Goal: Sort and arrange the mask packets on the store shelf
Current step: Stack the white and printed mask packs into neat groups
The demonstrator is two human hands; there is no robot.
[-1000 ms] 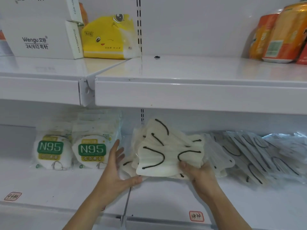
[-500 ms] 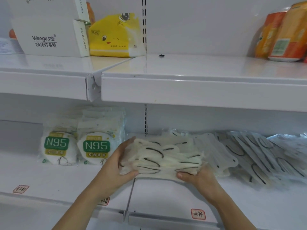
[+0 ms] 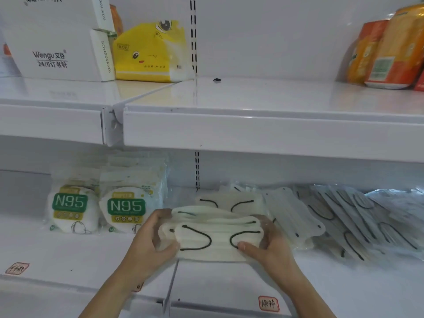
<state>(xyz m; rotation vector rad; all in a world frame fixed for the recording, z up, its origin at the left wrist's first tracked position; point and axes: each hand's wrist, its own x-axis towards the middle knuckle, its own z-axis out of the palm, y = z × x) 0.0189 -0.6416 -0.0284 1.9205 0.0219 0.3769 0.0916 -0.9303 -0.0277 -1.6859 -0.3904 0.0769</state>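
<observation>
**Squaring the Mask Stack on the Lower Shelf**

The left hand [image 3: 152, 239] and right hand [image 3: 267, 245] each grasp one end of a stack of cream-white flat mask packets with black ear loops [image 3: 213, 235]. Fingers curl around the stack's short edges and the thumbs press on its front face. The stack sits directly between the hands, at 12 o'clock from the wrists, low over the white lower shelf [image 3: 218, 283], above the shelf's joint.

The long axis of the stack runs from 9 o'clock to 3 o'clock, parallel to the shelf front. Both hands stand equally near. A further cream packet [image 3: 226, 200] lies just behind, at 12 o'clock. A fanned row of clear-wrapped grey-white mask packets [image 3: 344, 216] extends toward 3 o'clock. Two white N95 packets with green labels [image 3: 98, 207] stand at 9 o'clock.

Probable next move: lower the stack, holding the axis parallel to the shelf edge.
</observation>
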